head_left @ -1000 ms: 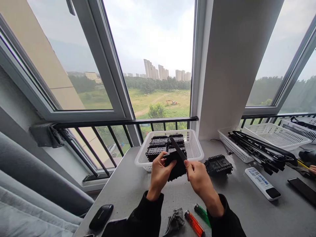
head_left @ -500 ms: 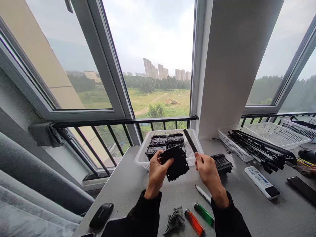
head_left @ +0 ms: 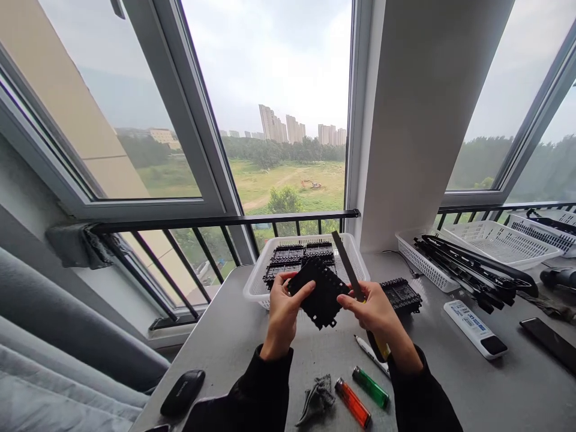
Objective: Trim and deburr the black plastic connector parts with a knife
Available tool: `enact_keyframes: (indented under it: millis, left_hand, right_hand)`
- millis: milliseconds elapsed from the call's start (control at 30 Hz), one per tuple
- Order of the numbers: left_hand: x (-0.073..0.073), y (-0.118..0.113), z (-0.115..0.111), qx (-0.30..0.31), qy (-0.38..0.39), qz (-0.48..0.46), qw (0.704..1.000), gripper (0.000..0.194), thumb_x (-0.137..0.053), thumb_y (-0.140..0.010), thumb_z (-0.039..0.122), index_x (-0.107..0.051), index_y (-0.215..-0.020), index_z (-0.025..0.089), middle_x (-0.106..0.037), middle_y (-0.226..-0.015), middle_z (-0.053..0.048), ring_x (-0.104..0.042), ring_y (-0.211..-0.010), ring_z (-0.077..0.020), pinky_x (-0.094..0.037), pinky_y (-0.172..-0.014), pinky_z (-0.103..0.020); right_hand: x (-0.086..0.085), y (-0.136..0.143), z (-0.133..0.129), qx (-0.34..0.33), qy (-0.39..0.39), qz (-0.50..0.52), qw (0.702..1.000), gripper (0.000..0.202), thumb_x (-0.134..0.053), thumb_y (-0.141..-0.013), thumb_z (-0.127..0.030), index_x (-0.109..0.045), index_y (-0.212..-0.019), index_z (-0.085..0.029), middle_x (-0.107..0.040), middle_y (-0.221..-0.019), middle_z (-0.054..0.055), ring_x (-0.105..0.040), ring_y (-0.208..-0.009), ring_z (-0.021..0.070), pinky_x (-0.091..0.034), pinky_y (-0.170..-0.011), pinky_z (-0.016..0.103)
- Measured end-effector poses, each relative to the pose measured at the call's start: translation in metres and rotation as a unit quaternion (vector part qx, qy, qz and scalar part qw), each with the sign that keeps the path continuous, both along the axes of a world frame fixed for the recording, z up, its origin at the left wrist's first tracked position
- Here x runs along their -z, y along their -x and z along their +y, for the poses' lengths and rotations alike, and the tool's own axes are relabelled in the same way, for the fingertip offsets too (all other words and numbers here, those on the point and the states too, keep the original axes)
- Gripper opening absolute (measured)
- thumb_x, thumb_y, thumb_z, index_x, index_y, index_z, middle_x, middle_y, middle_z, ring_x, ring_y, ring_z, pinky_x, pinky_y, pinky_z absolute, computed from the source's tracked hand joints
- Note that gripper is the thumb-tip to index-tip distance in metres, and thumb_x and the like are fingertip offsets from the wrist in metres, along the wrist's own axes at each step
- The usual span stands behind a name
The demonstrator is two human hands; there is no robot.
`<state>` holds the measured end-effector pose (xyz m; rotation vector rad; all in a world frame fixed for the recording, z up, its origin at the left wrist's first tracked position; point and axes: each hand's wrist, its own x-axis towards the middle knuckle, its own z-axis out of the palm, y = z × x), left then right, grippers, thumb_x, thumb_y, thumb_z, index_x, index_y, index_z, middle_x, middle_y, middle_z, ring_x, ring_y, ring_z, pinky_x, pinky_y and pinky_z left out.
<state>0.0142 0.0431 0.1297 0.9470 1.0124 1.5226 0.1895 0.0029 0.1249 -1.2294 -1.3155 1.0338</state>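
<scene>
Basket [head_left: 250, 292] taken as landmark; white, perforated, on the grey table [head_left: 434, 390] by the window rail.

Plate [head_left: 317, 294]: black, toothed edges, smooth face toward wearer. Held up in front of basket, tilted, hiding part of its near rim.

Left hand [head_left: 282, 303]: closed on plate's left corner, thumb flat on the face, fingers behind.

Right hand [head_left: 371, 309]: fingers curled round a flat tool [head_left: 346, 258], dark strip pointing up and away, its tip overlapping the basket's right side in view; yellow-and-black handle runs down below the palm. Thumb tip at plate's right edge; cannot tell whether it presses there.

Inside basket: black parts [head_left: 288, 254] in rows, left and middle. Right of basket, on table: loose parts [head_left: 402, 294], partly behind right hand.

In front of basket, nearer wearer: grey rag [head_left: 317, 399], orange lighter [head_left: 353, 403], green lighter [head_left: 370, 387], pen [head_left: 369, 355] partly covered by tool handle. Front-left of basket: black case [head_left: 182, 393].

Well right of basket: second basket [head_left: 427, 267] with long black strips [head_left: 472, 270]; before it, white device [head_left: 474, 329].
</scene>
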Motion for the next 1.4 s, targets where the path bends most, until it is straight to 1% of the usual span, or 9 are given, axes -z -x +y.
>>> enact_keyframes:
  millis: [100,233,333,467,567,800,1000,1233,1400]
  left_hand:
    - [0.002,0.003,0.001,0.022,0.014,0.067,0.997,0.060,-0.087,-0.051,0.036,-0.052,-0.097,0.019,-0.068,-0.077,0.000,-0.065,-0.064,-0.0169,-0.048,-0.056,-0.024]
    - [0.005,0.006,0.003,0.083,0.044,0.103,0.990,0.072,-0.088,-0.049,0.036,-0.056,-0.110,0.017,-0.071,-0.077,-0.004,-0.067,-0.064,-0.0201,-0.047,-0.053,-0.025]
    - [0.008,0.006,0.003,0.080,0.055,0.109,0.989,0.077,-0.087,-0.049,0.035,-0.057,-0.117,0.015,-0.071,-0.078,-0.005,-0.065,-0.062,-0.0180,-0.044,-0.050,-0.023]
    - [0.006,0.003,0.001,0.075,0.058,0.047,0.994,0.066,-0.087,-0.047,0.031,-0.060,-0.105,0.015,-0.071,-0.075,-0.003,-0.066,-0.062,-0.0171,-0.049,-0.056,-0.024]
    - [0.001,0.002,-0.001,0.067,0.035,0.013,0.997,0.057,-0.086,-0.047,0.028,-0.055,-0.095,0.018,-0.071,-0.070,0.000,-0.066,-0.059,-0.0168,-0.051,-0.058,-0.025]
    - [0.002,0.002,0.000,0.088,0.007,0.024,0.996,0.058,-0.083,-0.054,0.025,-0.047,-0.099,0.020,-0.072,-0.074,0.000,-0.066,-0.063,-0.0164,-0.053,-0.062,-0.026]
    - [0.009,-0.001,0.002,0.081,-0.008,0.038,0.996,0.064,-0.082,-0.057,0.028,-0.045,-0.108,0.021,-0.071,-0.079,0.000,-0.068,-0.073,-0.0186,-0.054,-0.069,-0.029]
    - [0.003,-0.004,-0.006,0.072,-0.051,0.112,0.990,0.047,-0.078,-0.062,0.024,-0.050,-0.100,0.021,-0.067,-0.077,0.002,-0.066,-0.076,-0.0173,-0.052,-0.070,-0.025]
    - [0.000,-0.004,-0.008,0.073,-0.045,0.101,0.991,0.053,-0.076,-0.063,0.027,-0.047,-0.107,0.022,-0.068,-0.078,0.001,-0.066,-0.072,-0.0179,-0.053,-0.065,-0.027]
  right_hand:
    - [0.003,-0.007,0.004,0.040,-0.013,0.003,0.999,0.047,-0.072,-0.070,-0.058,-0.065,-0.085,-0.013,-0.050,-0.058,-0.003,-0.037,-0.046,0.0081,-0.027,-0.041,0.022]
    - [0.006,-0.014,0.007,0.032,-0.019,-0.031,0.999,0.048,-0.070,-0.071,-0.060,-0.063,-0.082,-0.014,-0.047,-0.058,-0.003,-0.037,-0.049,0.0087,-0.027,-0.042,0.022]
    - [0.006,-0.016,0.007,0.036,-0.030,-0.061,0.997,0.049,-0.068,-0.073,-0.062,-0.062,-0.081,-0.015,-0.047,-0.059,-0.003,-0.039,-0.051,0.0098,-0.029,-0.044,0.022]
    - [0.008,-0.022,0.008,0.059,-0.035,-0.035,0.997,0.055,-0.043,-0.086,-0.069,-0.058,-0.078,-0.017,-0.048,-0.060,-0.001,-0.038,-0.046,0.0101,-0.031,-0.042,0.023]
    - [0.010,-0.032,0.009,0.102,-0.035,-0.042,0.993,0.053,-0.033,-0.091,-0.066,-0.053,-0.074,-0.020,-0.047,-0.059,-0.002,-0.040,-0.046,0.0115,-0.033,-0.043,0.024]
    - [-0.001,-0.045,-0.004,0.196,-0.073,-0.212,0.954,0.047,-0.033,-0.095,-0.054,-0.060,-0.077,-0.021,-0.049,-0.056,-0.001,-0.043,-0.052,0.0150,-0.031,-0.051,0.026]
    - [-0.014,-0.024,-0.009,0.139,-0.111,-0.207,0.962,0.041,-0.043,-0.092,-0.059,-0.052,-0.078,-0.021,-0.057,-0.065,-0.001,-0.051,-0.057,0.0147,-0.037,-0.055,0.025]
    - [-0.009,0.001,-0.004,0.156,-0.129,-0.305,0.931,0.048,-0.050,-0.086,-0.067,-0.051,-0.069,-0.022,-0.057,-0.062,0.000,-0.050,-0.057,0.0151,-0.033,-0.056,0.026]
    - [0.000,-0.023,0.004,0.196,-0.135,-0.292,0.926,0.052,-0.050,-0.084,-0.069,-0.049,-0.062,-0.021,-0.053,-0.057,-0.001,-0.046,-0.053,0.0138,-0.033,-0.055,0.026]
